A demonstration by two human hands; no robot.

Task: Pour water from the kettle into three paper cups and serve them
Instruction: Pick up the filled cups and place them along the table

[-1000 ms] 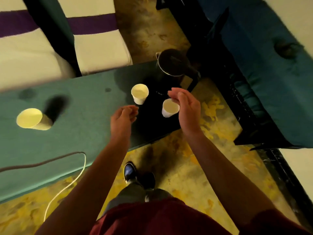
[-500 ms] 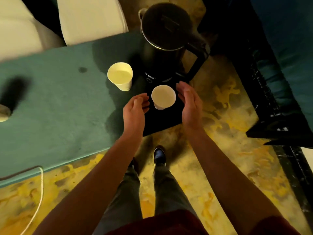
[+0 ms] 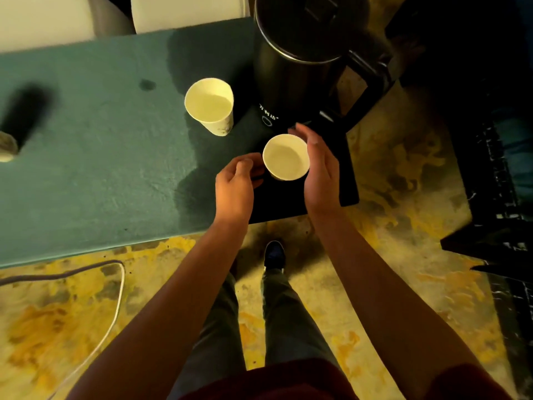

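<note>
Teal counter [image 3: 95, 157]: both hands' fingers apart, left hand [image 3: 235, 189] at 9 o'clock, right hand [image 3: 318, 171] at 3 o'clock of the cup [image 3: 285, 157], likely light, crushable; grip mid-wall gently.

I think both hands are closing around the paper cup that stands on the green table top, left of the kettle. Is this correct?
Not quite. In the head view, the left hand and right hand close around the paper cup on the black base in front of the kettle. The cup on the green table top, left of the kettle, is untouched.
</note>
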